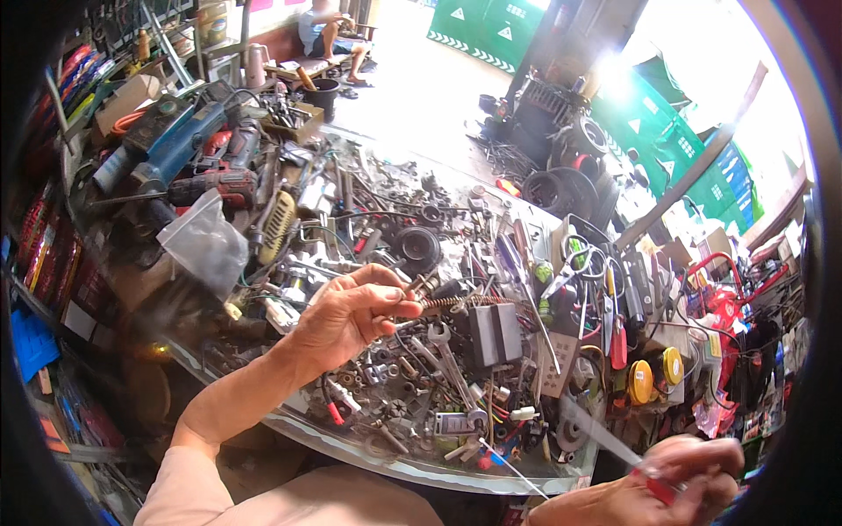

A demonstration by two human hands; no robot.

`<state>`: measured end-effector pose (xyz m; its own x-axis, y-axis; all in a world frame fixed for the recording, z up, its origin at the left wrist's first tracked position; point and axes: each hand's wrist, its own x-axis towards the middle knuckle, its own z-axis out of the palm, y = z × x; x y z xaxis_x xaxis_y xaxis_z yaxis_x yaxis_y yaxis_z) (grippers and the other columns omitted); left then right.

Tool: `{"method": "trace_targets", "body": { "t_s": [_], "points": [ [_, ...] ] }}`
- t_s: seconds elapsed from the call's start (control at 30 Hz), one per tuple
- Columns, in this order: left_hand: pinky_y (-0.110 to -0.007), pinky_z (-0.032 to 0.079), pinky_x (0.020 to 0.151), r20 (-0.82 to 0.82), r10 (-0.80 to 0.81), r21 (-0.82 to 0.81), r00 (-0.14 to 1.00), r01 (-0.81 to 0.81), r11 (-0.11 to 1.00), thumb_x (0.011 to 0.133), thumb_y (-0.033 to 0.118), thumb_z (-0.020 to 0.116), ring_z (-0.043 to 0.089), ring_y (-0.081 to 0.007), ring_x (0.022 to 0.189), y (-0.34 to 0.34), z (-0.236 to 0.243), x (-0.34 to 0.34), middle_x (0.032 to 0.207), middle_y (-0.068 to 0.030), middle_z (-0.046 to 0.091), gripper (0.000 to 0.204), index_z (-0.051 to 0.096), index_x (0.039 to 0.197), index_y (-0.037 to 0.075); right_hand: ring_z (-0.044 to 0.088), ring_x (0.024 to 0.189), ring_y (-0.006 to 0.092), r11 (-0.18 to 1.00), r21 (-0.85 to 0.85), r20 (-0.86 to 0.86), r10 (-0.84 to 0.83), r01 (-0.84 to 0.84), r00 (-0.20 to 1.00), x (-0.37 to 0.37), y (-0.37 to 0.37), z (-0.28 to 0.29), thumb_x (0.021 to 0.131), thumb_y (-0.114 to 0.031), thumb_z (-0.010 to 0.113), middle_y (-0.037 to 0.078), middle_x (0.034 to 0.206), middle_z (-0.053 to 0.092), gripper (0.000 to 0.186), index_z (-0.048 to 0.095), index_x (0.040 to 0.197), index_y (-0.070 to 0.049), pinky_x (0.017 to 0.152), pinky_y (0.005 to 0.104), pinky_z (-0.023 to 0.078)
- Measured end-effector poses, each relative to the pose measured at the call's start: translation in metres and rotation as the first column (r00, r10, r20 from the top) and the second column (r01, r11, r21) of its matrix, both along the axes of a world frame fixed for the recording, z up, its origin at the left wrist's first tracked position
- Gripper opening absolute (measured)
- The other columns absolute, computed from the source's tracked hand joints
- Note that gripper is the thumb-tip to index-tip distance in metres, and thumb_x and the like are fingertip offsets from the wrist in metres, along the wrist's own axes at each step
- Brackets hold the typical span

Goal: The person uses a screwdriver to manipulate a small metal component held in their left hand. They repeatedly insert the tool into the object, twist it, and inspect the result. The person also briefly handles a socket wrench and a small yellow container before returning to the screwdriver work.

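Left hand (351,311): raised over the worktop, fingers pinched on one end of a rusty spring (456,302), which stuck out to the right, level above the clutter.
Right hand (675,486): low at the right edge of the view, fingers closed on a red-handled tool (653,480); its thin shaft ran up and to the left, blurred, so the tip could not be made out.
Spring: held in the air, just above a dark grey block (494,333) and a spanner (443,344); well apart from the right hand.
Worktop (412,469): rounded front rim, covered with nuts, bolts, small metal parts and wire.
Left of the hand: a clear plastic bag (209,241) and a yellow-handled brush (277,226).
Far left: a red drill (215,184) and a blue power tool (180,140) lay on the pile.
Middle: a black round part (417,247) sat beyond the spring.
Right: two yellow round tins (653,375) stood side by side, near red-handled cutters (719,294).
Background: tyres (566,188) on the floor, green panels (478,22) behind, and a person seated on a bench (329,35) far off.
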<state>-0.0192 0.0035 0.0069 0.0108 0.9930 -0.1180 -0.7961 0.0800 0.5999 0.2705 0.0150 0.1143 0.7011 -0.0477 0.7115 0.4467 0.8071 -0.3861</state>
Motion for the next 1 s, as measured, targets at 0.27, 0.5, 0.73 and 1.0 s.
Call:
{"method": "trace_targets", "body": {
  "t_s": [0.27,0.5,0.73,1.0],
  "points": [
    [-0.023,0.056,0.066,0.134,-0.052,0.057,0.99,0.045,0.997,0.083,0.001,0.057,0.063,-0.0226,0.094,0.0,-0.002,0.002,0.09,-0.0116,0.064,0.005,0.058,0.088,0.003,0.061,0.055,0.0216,0.612,-0.604,0.554,0.783,0.511,-0.283,-0.057,-0.006,-0.075,0.082,-0.011,0.055,0.01,0.069,0.055,0.01,0.05,0.082,-0.002,0.045,0.0327,0.047],
    [-0.025,0.055,0.061,0.062,-0.048,0.049,0.997,0.045,0.998,0.085,0.008,0.06,0.064,-0.0199,0.087,0.001,-0.003,0.003,0.097,-0.0117,0.063,0.007,0.06,0.091,0.005,0.06,0.062,0.0338,0.34,-0.679,0.426,0.904,0.65,-0.027,-0.063,-0.009,-0.081,0.083,-0.025,0.059,0.016,0.07,0.06,0.026,0.05,0.079,-0.001,0.058,0.0428,0.044],
    [-0.023,0.055,0.062,0.118,-0.076,0.079,0.99,0.067,0.995,0.086,0.006,0.057,0.063,-0.0221,0.094,0.002,-0.004,0.0,0.101,-0.0141,0.063,0.012,0.059,0.098,0.005,0.06,0.064,0.0338,0.248,-0.766,0.29,0.957,0.593,-0.026,-0.056,-0.001,-0.081,0.079,-0.019,0.061,0.016,0.063,0.06,0.02,0.053,0.08,-0.001,0.062,0.0416,0.044],
    [-0.024,0.055,0.071,0.02,-0.124,0.124,0.992,0.121,0.985,0.084,0.001,0.059,0.061,-0.0225,0.1,-0.002,0.004,0.005,0.106,-0.0144,0.061,0.024,0.056,0.108,0.002,0.058,0.068,0.0326,0.383,-0.754,0.479,0.876,0.534,0.049,-0.069,0.005,-0.086,0.081,-0.019,0.06,0.014,0.07,0.057,0.018,0.054,0.08,-0.002,0.063,0.0424,0.043]
  ]
}}
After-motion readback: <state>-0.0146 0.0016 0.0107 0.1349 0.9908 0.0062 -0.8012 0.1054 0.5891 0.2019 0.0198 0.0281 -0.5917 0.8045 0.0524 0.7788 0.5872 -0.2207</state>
